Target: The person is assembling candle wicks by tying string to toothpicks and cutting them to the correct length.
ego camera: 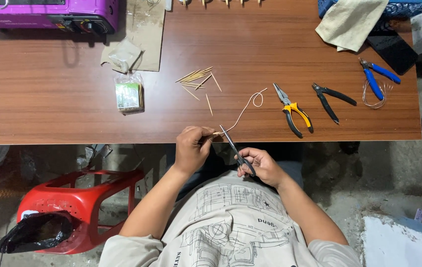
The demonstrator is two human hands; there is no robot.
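Head view, near edge of the table: the person's left hand is closed in a pinch on the near end of a thin pale cord, thumb and fingers pressed together. The right hand grips a pair of scissors by the handles, fingers through the loops. The blades appear slightly parted, with the tips just beside the pinched cord end; whether they already touch the cord cannot be told.

Progress, as a judgement: the cord shows as one unbroken length, so no cut is evident at this point. The cord is positioned and the scissors are brought to it; the cut itself appears to remain.

Position of the cord: it runs from the left hand's pinch away across the table and ends in a small loop lying flat. The scissors stand to the right of the pinch, between the two hands.

Farther out: a scatter of thin wooden sticks lies beyond the left hand, with a small clear packet to its left. To the right of the loop lie yellow-handled pliers, black-handled cutters and blue-handled pliers on a coil of fine wire. At the far edge sit a purple machine and a folded cloth.
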